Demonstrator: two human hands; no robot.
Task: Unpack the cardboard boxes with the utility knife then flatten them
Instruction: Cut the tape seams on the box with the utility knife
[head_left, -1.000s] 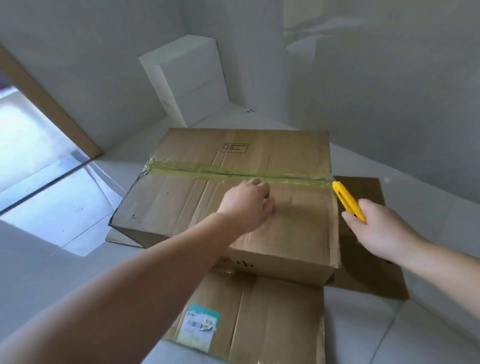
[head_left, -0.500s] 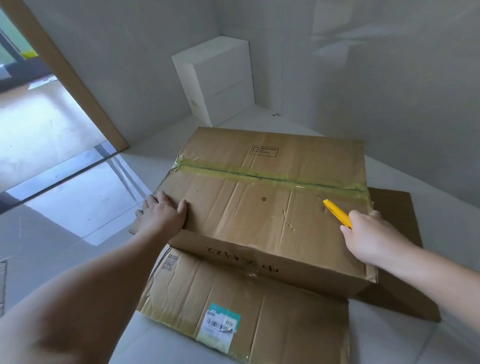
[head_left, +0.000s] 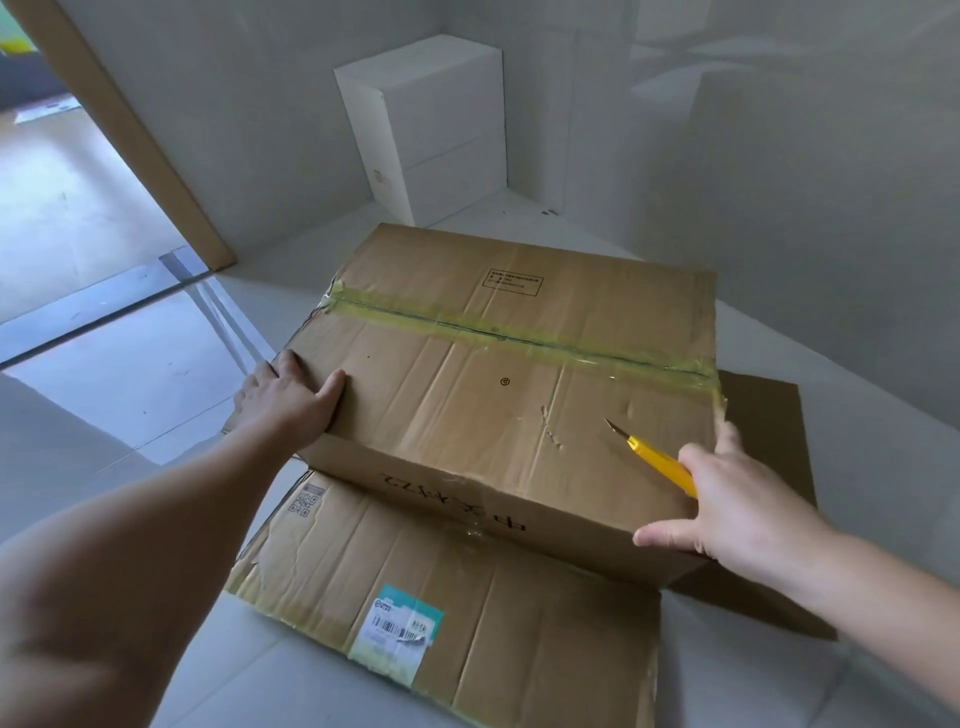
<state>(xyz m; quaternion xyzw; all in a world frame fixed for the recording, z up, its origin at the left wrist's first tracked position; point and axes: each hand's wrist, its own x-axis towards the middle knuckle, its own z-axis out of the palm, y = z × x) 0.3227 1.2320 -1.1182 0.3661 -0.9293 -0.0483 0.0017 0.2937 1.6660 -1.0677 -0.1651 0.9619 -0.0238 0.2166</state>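
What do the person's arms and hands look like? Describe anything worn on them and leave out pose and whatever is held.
Both forearms are bare as far as the head view shows them: no sleeve reaches into view. The left hand and the right hand wear no gloves. No watch, bracelet or ring shows on either wrist or on the visible fingers. No markings or bandages are visible.

Box (head_left: 509, 395) and shipping label (head_left: 397, 631) print is too blurred to read.
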